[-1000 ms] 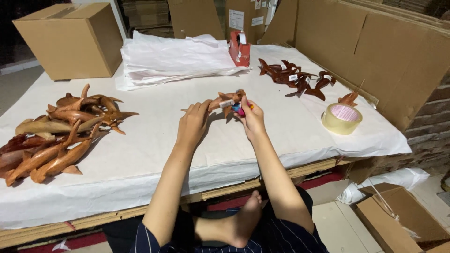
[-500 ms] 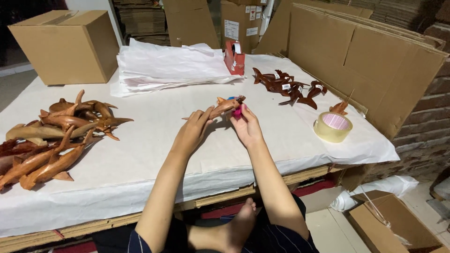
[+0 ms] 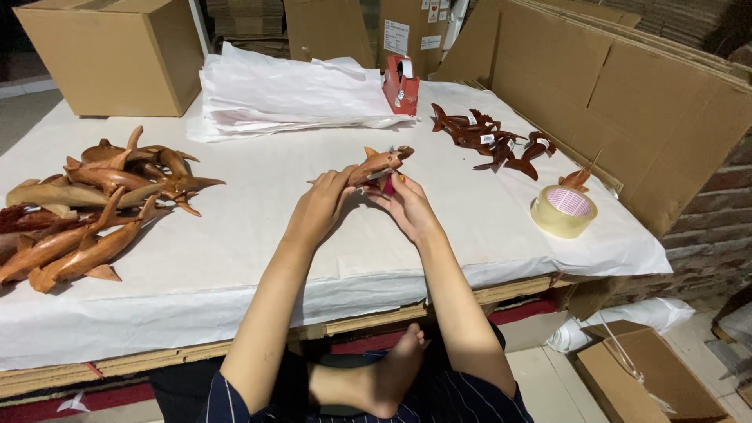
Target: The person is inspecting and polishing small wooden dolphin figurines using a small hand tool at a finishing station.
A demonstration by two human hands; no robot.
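Holding a small wooden shark (image 3: 379,164) above the desk (image 3: 258,235), the left hand (image 3: 321,205) and right hand (image 3: 407,205) each close a grip around it. A tape roll (image 3: 563,211) lies well to the right.

A small pink thing (image 3: 387,183) sits mostly hidden behind the right hand (image 3: 407,205).

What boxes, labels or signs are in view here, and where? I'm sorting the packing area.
Cardboard box: far left on the table, brown, closed.
Flat cardboard sheets: leaning along the right, brown.
Paper labels: on cardboard at the back, white rectangles.
Small stickers: on the dark carvings, white.
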